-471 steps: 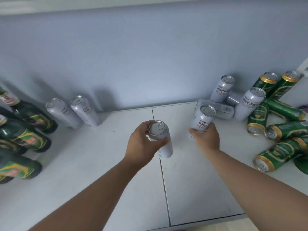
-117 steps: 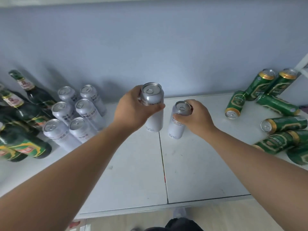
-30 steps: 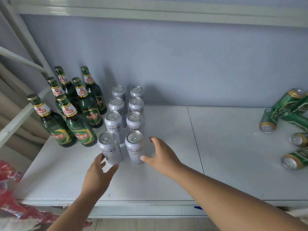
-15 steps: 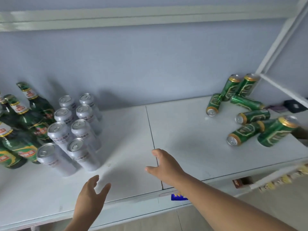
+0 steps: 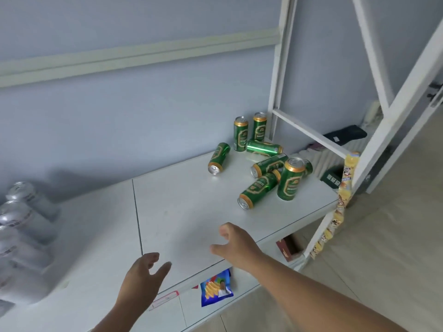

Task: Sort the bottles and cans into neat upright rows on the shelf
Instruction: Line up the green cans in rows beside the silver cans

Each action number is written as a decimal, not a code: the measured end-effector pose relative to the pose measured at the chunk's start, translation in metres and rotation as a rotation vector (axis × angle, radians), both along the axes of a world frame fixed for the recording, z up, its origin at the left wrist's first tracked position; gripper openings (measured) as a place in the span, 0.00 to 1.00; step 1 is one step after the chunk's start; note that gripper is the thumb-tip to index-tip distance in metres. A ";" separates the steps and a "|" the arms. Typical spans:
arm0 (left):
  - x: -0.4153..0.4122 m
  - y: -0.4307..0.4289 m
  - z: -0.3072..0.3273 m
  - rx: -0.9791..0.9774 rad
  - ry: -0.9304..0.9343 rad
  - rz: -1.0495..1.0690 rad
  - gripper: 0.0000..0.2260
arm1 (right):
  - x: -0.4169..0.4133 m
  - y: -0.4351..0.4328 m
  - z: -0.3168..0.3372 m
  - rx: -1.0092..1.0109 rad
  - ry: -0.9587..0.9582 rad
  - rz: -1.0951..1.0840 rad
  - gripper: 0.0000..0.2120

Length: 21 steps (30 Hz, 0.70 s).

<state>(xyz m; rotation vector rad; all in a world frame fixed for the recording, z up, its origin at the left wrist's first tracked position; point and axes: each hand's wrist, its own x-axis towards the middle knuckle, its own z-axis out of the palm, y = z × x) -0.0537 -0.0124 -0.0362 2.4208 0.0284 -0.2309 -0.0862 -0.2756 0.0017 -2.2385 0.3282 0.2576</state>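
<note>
Left hand (image 5: pixel 141 279) is hovering low over the front edge of the shelf (image 5: pixel 182 207), palm down, fingers loose and slightly bent, thumb sticking out to the right, gripping nothing. Right hand (image 5: pixel 236 248) is reaching forward just ahead and to the right of it, forearm coming in from bottom right, fingers relaxed and curling a little, thumb pointing left, also holding nothing. Neither hand is touching a can; cannot tell if either is touching the shelf board.

Green cans (image 5: pixel 268 165) are sitting in a loose heap at the shelf's back right corner, well apart from both hands. Green bodies, gold rims, silver tops. Two upright cans (image 5: pixel 240 134) are standing side by side against the wall (image 5: pixel 119 116), and a third upright can (image 5: pixel 290 180) is standing nearer the front of the heap. The others are lying on their sides, pointing different ways, some touching each other. A stray can (image 5: pixel 218 158) is lying alone just left of the heap, top facing the camera. Silver cans (image 5: pixel 26 226) are sitting packed together at the far left edge of the shelf, looking upright but heavily blurred, count unclear.

White frame post (image 5: pixel 278 68) is rising behind the heap. Blue snack bag (image 5: pixel 215 289) is lying on the lower board below the right hand, and a strip of packets (image 5: pixel 345 188) is hanging on the frame at the right
</note>
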 end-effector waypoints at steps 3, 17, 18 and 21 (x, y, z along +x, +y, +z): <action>0.002 -0.041 0.007 0.000 0.005 -0.082 0.21 | -0.014 -0.028 -0.003 0.034 0.002 -0.074 0.31; 0.063 -0.201 0.015 -0.009 0.149 -0.339 0.30 | -0.042 -0.144 -0.023 0.104 0.048 -0.493 0.27; 0.070 -0.213 0.016 -0.018 0.160 -0.334 0.32 | -0.040 -0.151 -0.023 0.097 0.043 -0.509 0.27; 0.087 -0.243 0.016 -0.044 0.207 -0.289 0.37 | -0.027 -0.171 -0.023 0.069 0.036 -0.532 0.26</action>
